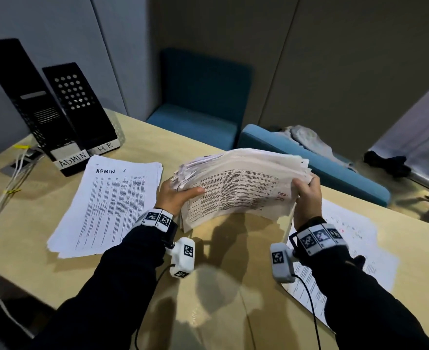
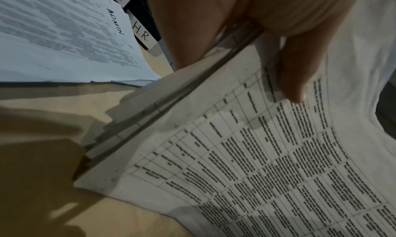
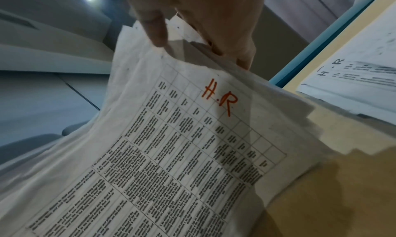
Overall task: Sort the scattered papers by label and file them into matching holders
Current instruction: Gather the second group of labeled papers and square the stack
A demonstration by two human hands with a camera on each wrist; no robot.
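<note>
A thick, sagging stack of printed papers (image 1: 241, 184) hangs above the table, its top sheet marked "H.R" in red (image 3: 218, 96). My left hand (image 1: 176, 195) grips its left edge, thumb on top (image 2: 298, 71). My right hand (image 1: 307, 195) grips its right edge, fingers curled over the corner (image 3: 233, 42). A flat pile headed "ADMIN" (image 1: 110, 205) lies on the table at left. Two black holders stand at the back left, one labelled ADMIN (image 1: 29, 102) and one labelled H.R (image 1: 82, 107). More H.R-marked sheets (image 1: 345, 248) lie under my right forearm.
The wooden table (image 1: 221, 294) runs to a near edge at lower left. White cables (image 1: 14, 178) trail off its left side. Blue seats (image 1: 198, 102) stand behind the table, one with a grey cloth (image 1: 307, 140) on it.
</note>
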